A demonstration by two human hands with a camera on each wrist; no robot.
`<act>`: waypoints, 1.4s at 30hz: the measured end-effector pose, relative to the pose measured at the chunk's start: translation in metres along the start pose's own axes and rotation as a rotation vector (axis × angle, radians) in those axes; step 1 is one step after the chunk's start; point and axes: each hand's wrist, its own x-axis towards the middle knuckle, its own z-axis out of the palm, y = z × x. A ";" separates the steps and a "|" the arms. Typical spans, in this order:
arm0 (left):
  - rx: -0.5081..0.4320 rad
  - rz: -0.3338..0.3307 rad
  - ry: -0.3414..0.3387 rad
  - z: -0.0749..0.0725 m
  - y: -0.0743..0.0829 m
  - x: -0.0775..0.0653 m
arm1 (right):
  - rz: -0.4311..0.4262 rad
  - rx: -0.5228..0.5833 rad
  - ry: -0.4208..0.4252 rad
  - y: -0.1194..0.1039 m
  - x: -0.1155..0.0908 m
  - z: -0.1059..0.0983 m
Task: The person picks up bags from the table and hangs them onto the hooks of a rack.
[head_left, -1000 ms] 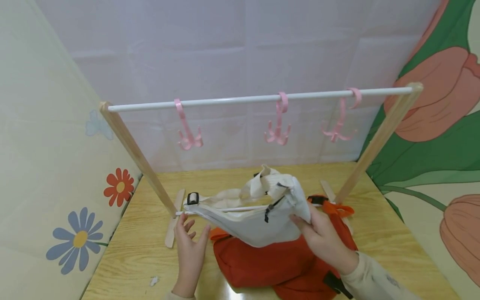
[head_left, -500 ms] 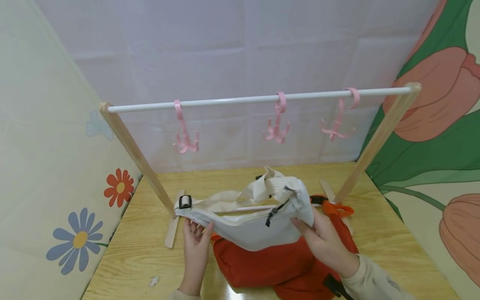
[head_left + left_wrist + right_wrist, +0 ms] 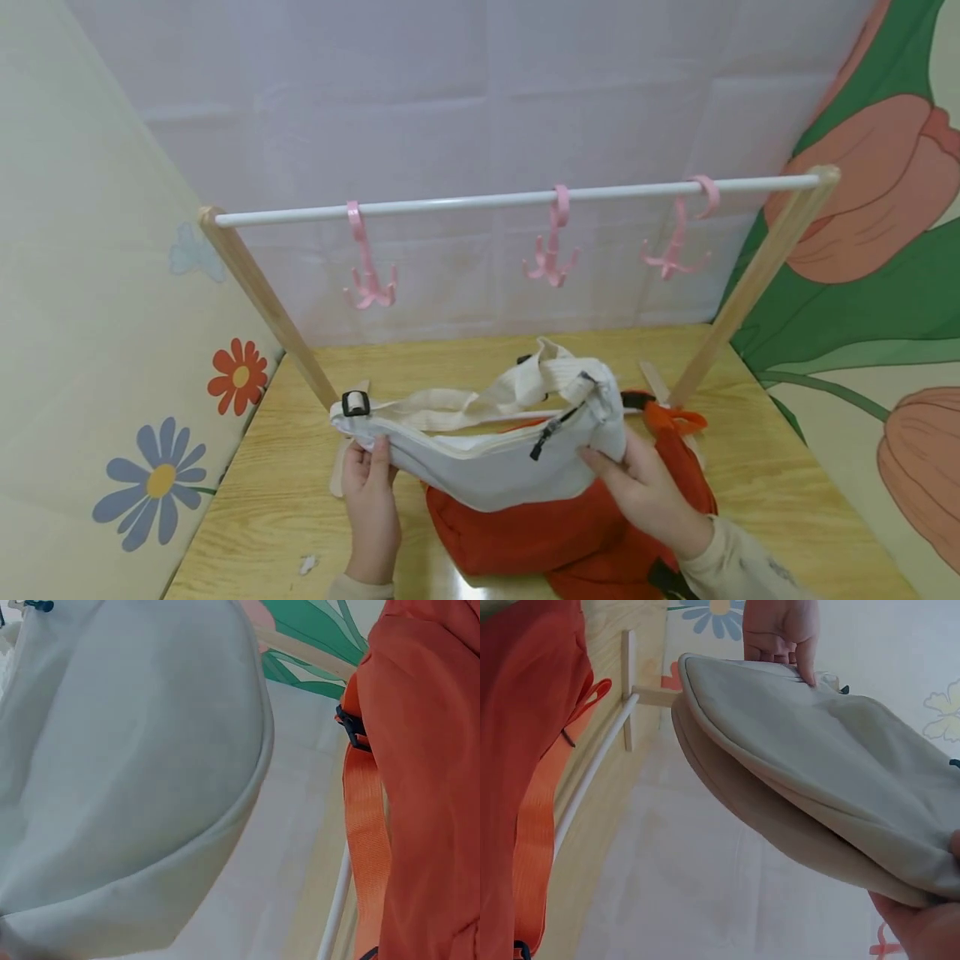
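Observation:
A pale grey-white waist bag (image 3: 487,471) with a cream strap and black buckle is held up above the table between both hands. My left hand (image 3: 371,504) pinches its left end, the thumb on the near face and the fingers underneath. At the right end, below the dark zip pull, my right hand (image 3: 648,487) grips the bag between thumb and fingers. In the right wrist view the bag (image 3: 817,757) stretches from one hand to the other. Beneath it lies a red-orange bag (image 3: 517,533) with an orange strap and black buckles.
A rack with a white rail (image 3: 457,202) and wooden posts stands behind the bags. Three pink hooks hang from it: left (image 3: 369,287), middle (image 3: 552,262) and right (image 3: 671,258). A white scrap (image 3: 308,564) lies on the wooden table (image 3: 255,517).
My left hand has come up to the bag's left end and taken hold, and that end has shifted left and stretched out. My right hand keeps its grip. The left hook swung slightly.

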 end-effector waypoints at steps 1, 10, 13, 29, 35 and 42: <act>-0.009 0.006 0.006 0.000 0.001 0.000 | 0.001 0.002 -0.006 0.001 0.000 0.000; -0.055 0.027 0.057 0.003 0.011 0.001 | 0.088 -0.053 -0.016 0.003 -0.003 -0.002; -0.039 0.031 0.069 0.004 0.014 0.002 | 0.130 -0.086 -0.015 0.004 -0.004 -0.003; 0.015 0.047 0.102 0.010 0.027 0.009 | 0.386 -0.018 -0.078 0.012 -0.016 -0.006; 0.013 0.091 0.119 0.011 0.033 0.012 | 0.411 -0.082 -0.110 0.016 -0.019 -0.008; 0.049 0.159 0.130 0.011 0.037 0.016 | 0.307 -0.192 -0.199 0.024 -0.019 -0.016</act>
